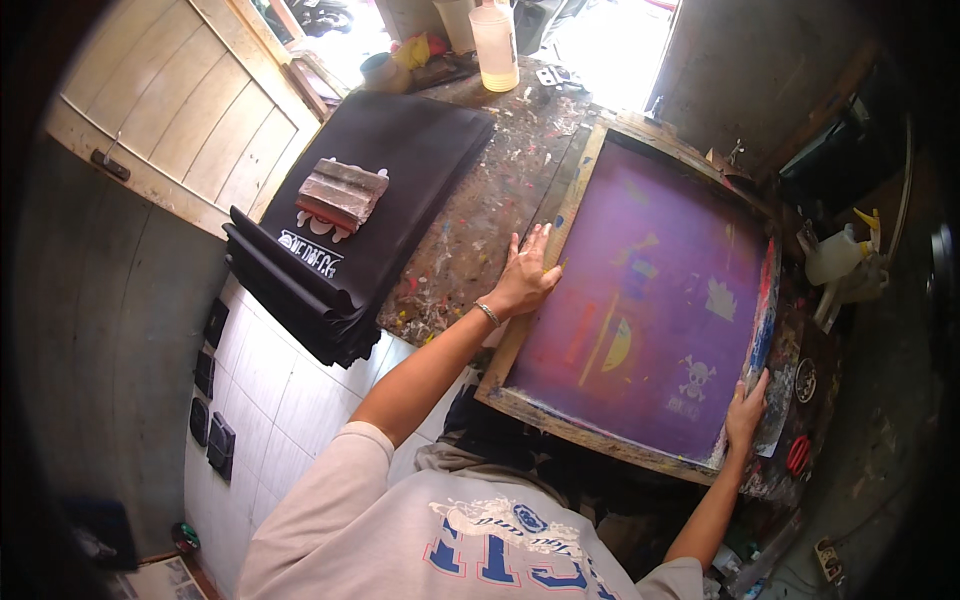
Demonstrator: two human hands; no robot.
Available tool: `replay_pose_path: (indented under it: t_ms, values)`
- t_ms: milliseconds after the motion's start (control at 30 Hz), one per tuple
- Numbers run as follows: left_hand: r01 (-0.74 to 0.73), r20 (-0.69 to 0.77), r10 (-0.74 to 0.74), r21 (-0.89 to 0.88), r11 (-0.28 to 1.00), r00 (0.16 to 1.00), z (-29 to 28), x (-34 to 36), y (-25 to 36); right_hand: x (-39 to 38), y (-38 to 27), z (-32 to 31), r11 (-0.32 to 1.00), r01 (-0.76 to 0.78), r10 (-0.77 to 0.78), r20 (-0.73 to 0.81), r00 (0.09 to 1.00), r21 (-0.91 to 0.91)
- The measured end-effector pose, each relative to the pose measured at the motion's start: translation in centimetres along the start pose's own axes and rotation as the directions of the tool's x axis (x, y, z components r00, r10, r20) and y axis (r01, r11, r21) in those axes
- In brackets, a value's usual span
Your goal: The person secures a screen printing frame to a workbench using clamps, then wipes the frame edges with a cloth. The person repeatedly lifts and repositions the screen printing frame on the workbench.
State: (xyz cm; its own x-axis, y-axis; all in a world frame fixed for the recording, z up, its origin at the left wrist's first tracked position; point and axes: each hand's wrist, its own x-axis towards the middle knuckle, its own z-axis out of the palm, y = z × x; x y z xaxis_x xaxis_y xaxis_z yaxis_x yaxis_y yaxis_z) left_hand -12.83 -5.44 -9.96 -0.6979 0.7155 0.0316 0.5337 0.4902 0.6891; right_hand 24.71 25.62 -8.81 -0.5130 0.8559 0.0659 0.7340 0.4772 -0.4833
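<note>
A screen printing frame [640, 300] with purple mesh and a wooden border lies in front of me on the right. Its mesh shows pale stencil marks, including a skull. My left hand [527, 275] rests along the left border, fingers stretched out and slightly apart. At the lower right border, my right hand [746, 408] is closed around the frame's edge. Left of the frame is a stack of black fabric [420, 140] with a white skull print on top. A worn, paint-stained squeegee [342, 194] lies across that print, touched by neither hand.
The worktable [470, 220] is spattered with paint. A bottle [495, 45] with yellowish liquid stands at its far edge. On the right are a spray bottle [838, 250] and red-handled scissors [798, 455]. A wooden door [190, 100] stands at the far left, above a tiled floor [265, 375].
</note>
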Motion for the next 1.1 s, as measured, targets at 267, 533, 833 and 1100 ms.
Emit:
replay_pose_path:
  t_ms: [267,533,833,1100]
  values:
    - [-0.009,-0.002,0.009,-0.024,1.000,1.000,-0.2,-0.1,0.3,0.2,1.6,0.7,0.999,-0.033,0.033,-0.014,0.999,-0.007]
    - [-0.010,0.007,0.010,-0.031,0.999,1.000,-0.5,-0.3,0.5,0.3,2.2,1.1,1.000,0.022,-0.021,-0.040,0.999,0.012]
    - [0.003,-0.026,-0.005,-0.060,0.998,1.000,-0.2,-0.4,0.3,-0.1,0.2,0.1,1.000,-0.028,0.028,0.004,1.000,-0.004]
    - [-0.003,-0.029,0.001,-0.069,0.998,1.000,-0.1,-0.1,0.2,-0.3,-0.8,-0.2,0.998,-0.054,0.054,0.012,0.998,-0.010]
